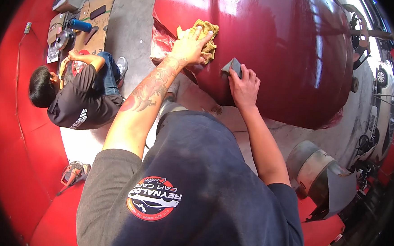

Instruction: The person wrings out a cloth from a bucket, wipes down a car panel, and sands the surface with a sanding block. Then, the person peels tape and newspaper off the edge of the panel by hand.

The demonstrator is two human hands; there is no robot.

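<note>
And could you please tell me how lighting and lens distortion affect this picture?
Head view: white reflections streak the glossy red panel; the floor beside the other person looks washed out; wide-angle distortion bows the surroundings and the corners go black; the left hand on the yellow cloth and right hand on the grey pad remain readable.

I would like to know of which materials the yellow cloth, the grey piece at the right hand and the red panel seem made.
Yellow cloth: soft textile, matte, with rumpled folds.
Grey piece: perhaps abrasive paper or a foam pad; dull and flat-faced, but too small to settle.
Red panel: probably painted metal, perhaps plastic; glossy, with bright reflections.
</note>
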